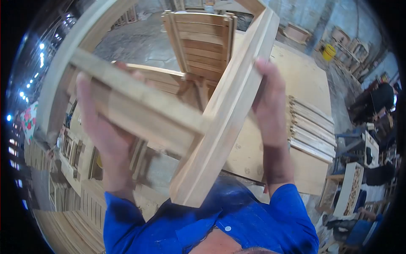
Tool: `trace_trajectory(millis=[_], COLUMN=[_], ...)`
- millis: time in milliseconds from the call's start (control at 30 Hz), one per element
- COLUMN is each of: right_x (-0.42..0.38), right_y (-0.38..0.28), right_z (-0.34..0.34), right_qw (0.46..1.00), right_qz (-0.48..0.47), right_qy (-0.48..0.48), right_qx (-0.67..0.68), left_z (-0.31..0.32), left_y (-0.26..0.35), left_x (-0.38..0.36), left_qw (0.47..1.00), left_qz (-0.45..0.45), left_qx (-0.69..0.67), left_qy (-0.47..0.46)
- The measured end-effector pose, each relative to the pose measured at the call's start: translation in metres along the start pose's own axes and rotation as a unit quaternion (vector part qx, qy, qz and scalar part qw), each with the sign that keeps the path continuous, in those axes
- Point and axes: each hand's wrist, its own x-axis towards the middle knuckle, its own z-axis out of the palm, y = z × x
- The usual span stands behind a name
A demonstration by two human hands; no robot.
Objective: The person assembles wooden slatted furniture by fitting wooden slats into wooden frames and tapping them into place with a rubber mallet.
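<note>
A pale wooden frame (224,122) of thick bars is held up close in front of me, tilted. My left hand (103,122) is closed on its crossbar, thumb on the near side and blurred fingertips showing over the far edge. At the long right bar, my right hand (270,95) grips the outer side, its fingers partly hidden behind the wood. Beyond the frame, a slatted wooden panel (201,42) stands upright, and another slatted wooden piece (154,76) is partly covered by the crossbar.
A plywood-topped table (296,76) lies on the right, bearing a row of several wooden slats (311,129). More wooden parts (63,228) are stacked at lower left. A yellow bucket (328,52) stands near the back wall. A long box (350,190) sits at far right.
</note>
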Motion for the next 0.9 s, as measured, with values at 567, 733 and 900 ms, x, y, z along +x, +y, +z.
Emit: trace_trajectory(millis=[567, 733, 900], right_x=[0.113, 0.174, 0.241], right_y=[0.055, 0.075, 0.151], right_z=[0.014, -0.071, -0.11], right_qw=[0.991, 0.876, 0.858], right_qz=[0.021, -0.108, -0.233], right_qy=[0.058, 0.192, 0.161], right_qx=[-0.122, -0.428, -0.429], left_z=[-0.139, -0.057, 0.074], left_y=[0.052, 0.107, -0.041], left_x=[0.104, 0.163, 0.312], left_qw=[0.791, 0.737, 0.47], left_qz=[-0.252, 0.171, 0.394], left_qx=[0.334, 0.572, 0.655], left_qy=[-0.446, -0.315, -0.442])
